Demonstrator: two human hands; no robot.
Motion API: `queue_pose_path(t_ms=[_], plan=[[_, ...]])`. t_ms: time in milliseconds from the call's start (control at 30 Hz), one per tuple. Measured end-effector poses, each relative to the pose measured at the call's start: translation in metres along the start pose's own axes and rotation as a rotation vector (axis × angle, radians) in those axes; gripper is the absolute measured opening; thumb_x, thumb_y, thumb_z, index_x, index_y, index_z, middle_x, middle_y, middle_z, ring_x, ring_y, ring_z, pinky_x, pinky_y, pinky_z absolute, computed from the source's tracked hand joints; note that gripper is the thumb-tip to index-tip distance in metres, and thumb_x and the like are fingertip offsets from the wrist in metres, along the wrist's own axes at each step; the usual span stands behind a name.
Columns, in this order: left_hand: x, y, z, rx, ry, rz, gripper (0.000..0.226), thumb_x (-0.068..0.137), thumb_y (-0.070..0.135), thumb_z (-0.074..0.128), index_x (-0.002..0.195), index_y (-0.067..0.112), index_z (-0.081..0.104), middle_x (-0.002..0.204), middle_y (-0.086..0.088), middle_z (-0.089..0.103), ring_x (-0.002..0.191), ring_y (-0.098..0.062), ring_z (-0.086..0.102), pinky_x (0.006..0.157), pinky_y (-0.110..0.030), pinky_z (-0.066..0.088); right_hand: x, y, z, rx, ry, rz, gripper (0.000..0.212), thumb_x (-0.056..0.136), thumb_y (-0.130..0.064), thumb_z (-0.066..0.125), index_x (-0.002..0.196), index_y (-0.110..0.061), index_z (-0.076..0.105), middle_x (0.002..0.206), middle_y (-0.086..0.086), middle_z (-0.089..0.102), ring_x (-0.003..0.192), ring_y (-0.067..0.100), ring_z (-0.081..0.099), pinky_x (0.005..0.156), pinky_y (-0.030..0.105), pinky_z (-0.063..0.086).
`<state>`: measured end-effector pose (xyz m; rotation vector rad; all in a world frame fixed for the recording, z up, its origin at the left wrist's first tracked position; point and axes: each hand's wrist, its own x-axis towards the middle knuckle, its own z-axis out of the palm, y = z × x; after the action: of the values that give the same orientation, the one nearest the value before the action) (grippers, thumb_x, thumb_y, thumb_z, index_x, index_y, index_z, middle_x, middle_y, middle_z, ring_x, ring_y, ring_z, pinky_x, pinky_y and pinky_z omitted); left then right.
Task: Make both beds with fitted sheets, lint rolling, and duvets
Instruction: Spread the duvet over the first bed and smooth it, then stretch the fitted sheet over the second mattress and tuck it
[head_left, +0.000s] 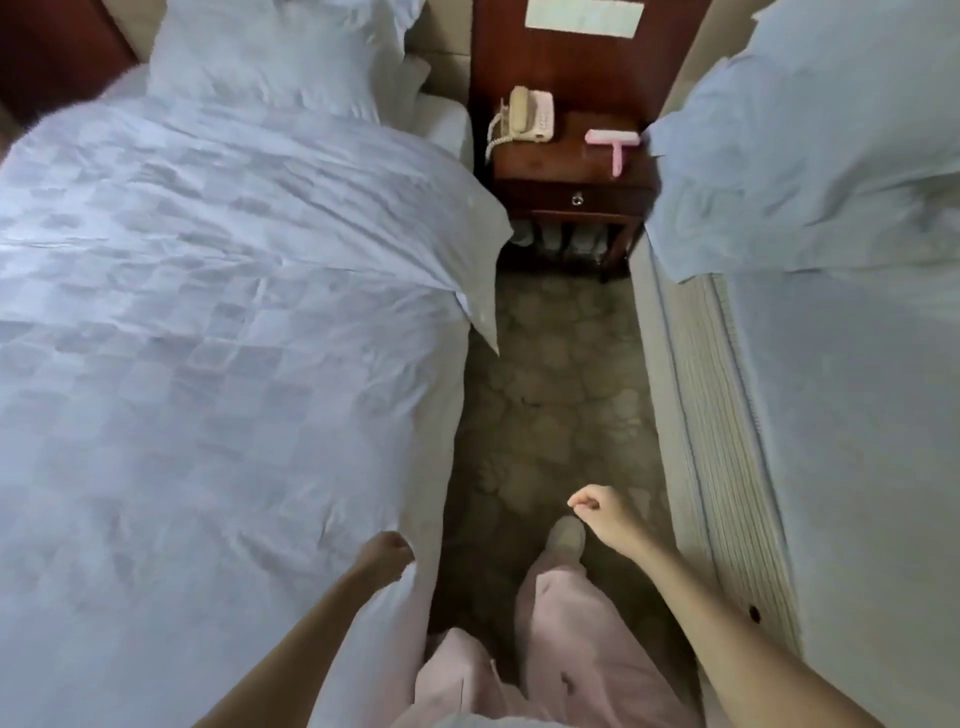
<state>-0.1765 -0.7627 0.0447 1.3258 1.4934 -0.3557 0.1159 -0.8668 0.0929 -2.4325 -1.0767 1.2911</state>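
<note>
Left hand: my left hand (387, 552) is at 7 o'clock in the picture, right at the side edge of the duvet (208, 322). My fingers are curled up and touch the cloth. I cannot tell if any cloth is inside them.
Right hand: my right hand (597, 512) is at 6 o'clock, over the floor (550, 374). The fingers are curled in loosely, with the thumb by the first finger. It holds nothing and touches nothing.
Duvet: it is spread over the left bed (447, 122) and runs from my left hand up to 10 o'clock. One corner hangs off the side, at 1 o'clock from my left hand.
Pillow: the pillow (270, 52) sits at the top of the left bed, at 11 o'clock.
Right bed: the right bed (857, 467) shows a bare top, at 3 o'clock from my right hand and near it. Some crumpled cloth (805, 156) lies on its far end, at 1 o'clock.
Lint roller: the pink lint roller (615, 148) lies on the night table (550, 161), at 12 o'clock from my right hand and well apart from it. The phone (524, 117) is near it, at its 9 o'clock.
Shoe: my shoe (566, 535) is on the floor, at 7 o'clock from my right hand.
</note>
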Motion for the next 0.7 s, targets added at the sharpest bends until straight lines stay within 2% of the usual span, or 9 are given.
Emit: queue_pose_path(t_ms=[100, 167, 267, 333, 433, 500, 600, 667, 700], plan=[[0.023, 0.050, 0.030, 0.102, -0.111, 0.015, 0.010, 0.091, 0.006, 0.055, 0.082, 0.010, 0.057, 0.086, -0.007, 0.055, 0.071, -0.014, 0.054, 0.060, -0.019, 0.049, 0.003, 0.038, -0.008, 0.073, -0.013, 0.087, 0.020, 0.097, -0.014, 0.048, 0.107, -0.014, 0.066, 0.105, 0.000, 0.065, 0.095, 0.010, 0.058, 0.076, 0.016, 0.043], [0.039, 0.089, 0.047, 0.179, -0.153, -0.030, 0.021, 0.090, 0.006, 0.056, 0.072, 0.015, 0.050, 0.078, -0.002, 0.053, 0.067, -0.012, 0.054, 0.058, -0.021, 0.049, 0.010, 0.056, -0.019, 0.124, -0.034, 0.140, 0.019, 0.097, -0.014, 0.049, 0.104, -0.013, 0.066, 0.098, 0.002, 0.064, 0.085, 0.009, 0.057, 0.068, 0.014, 0.043], [0.061, 0.155, 0.068, 0.258, -0.167, -0.026, 0.028, 0.091, 0.008, 0.053, 0.066, 0.019, 0.047, 0.071, 0.003, 0.052, 0.060, -0.008, 0.051, 0.051, -0.018, 0.045, 0.031, 0.080, -0.048, 0.217, -0.038, 0.228, 0.014, 0.096, -0.015, 0.050, 0.091, -0.020, 0.062, 0.092, 0.001, 0.064, 0.086, 0.013, 0.059, 0.084, 0.028, 0.049], [0.070, 0.197, 0.080, 0.279, -0.190, 0.004, 0.027, 0.092, 0.008, 0.050, 0.068, 0.020, 0.048, 0.070, 0.003, 0.052, 0.058, -0.007, 0.049, 0.049, -0.016, 0.042, 0.047, 0.094, -0.075, 0.260, -0.025, 0.279, 0.018, 0.095, -0.015, 0.049, 0.082, -0.025, 0.058, 0.087, -0.003, 0.061, 0.086, 0.013, 0.059, 0.087, 0.031, 0.049], [0.079, 0.258, 0.094, 0.314, -0.192, 0.084, 0.025, 0.093, 0.008, 0.049, 0.071, 0.019, 0.050, 0.069, 0.002, 0.051, 0.052, -0.006, 0.046, 0.039, -0.012, 0.033, 0.075, 0.108, -0.119, 0.317, 0.028, 0.323, 0.014, 0.095, -0.017, 0.048, 0.091, -0.023, 0.060, 0.093, -0.002, 0.061, 0.094, 0.015, 0.059, 0.086, 0.028, 0.048], [0.095, 0.294, 0.100, 0.288, -0.185, 0.117, 0.023, 0.092, 0.006, 0.051, 0.071, 0.015, 0.054, 0.071, -0.001, 0.054, 0.054, -0.009, 0.049, 0.045, -0.016, 0.039, 0.096, 0.115, -0.147, 0.355, 0.097, 0.322, 0.014, 0.097, -0.017, 0.047, 0.098, -0.022, 0.060, 0.097, -0.003, 0.059, 0.097, 0.014, 0.058, 0.082, 0.025, 0.047], [0.128, 0.328, 0.106, 0.275, -0.182, 0.197, 0.015, 0.089, 0.011, 0.053, 0.079, 0.012, 0.063, 0.079, -0.005, 0.063, 0.069, -0.017, 0.060, 0.067, -0.029, 0.051, 0.123, 0.121, -0.175, 0.396, 0.156, 0.344, 0.017, 0.097, -0.017, 0.047, 0.104, -0.019, 0.062, 0.098, -0.003, 0.059, 0.094, 0.011, 0.057, 0.074, 0.019, 0.043], [0.144, 0.352, 0.105, 0.342, -0.155, 0.238, 0.017, 0.088, 0.016, 0.052, 0.081, 0.020, 0.066, 0.085, 0.000, 0.067, 0.082, -0.017, 0.062, 0.079, -0.031, 0.051, 0.138, 0.122, -0.181, 0.410, 0.161, 0.373, 0.014, 0.096, -0.017, 0.050, 0.094, -0.022, 0.062, 0.097, -0.001, 0.061, 0.089, 0.011, 0.057, 0.070, 0.019, 0.043], [0.150, 0.364, 0.103, 0.340, -0.137, 0.258, 0.018, 0.089, 0.016, 0.051, 0.082, 0.023, 0.066, 0.087, 0.002, 0.066, 0.085, -0.015, 0.061, 0.080, -0.029, 0.049, 0.145, 0.122, -0.184, 0.425, 0.132, 0.409, 0.016, 0.095, -0.017, 0.050, 0.085, -0.025, 0.059, 0.092, -0.001, 0.061, 0.084, 0.010, 0.056, 0.068, 0.019, 0.042]])
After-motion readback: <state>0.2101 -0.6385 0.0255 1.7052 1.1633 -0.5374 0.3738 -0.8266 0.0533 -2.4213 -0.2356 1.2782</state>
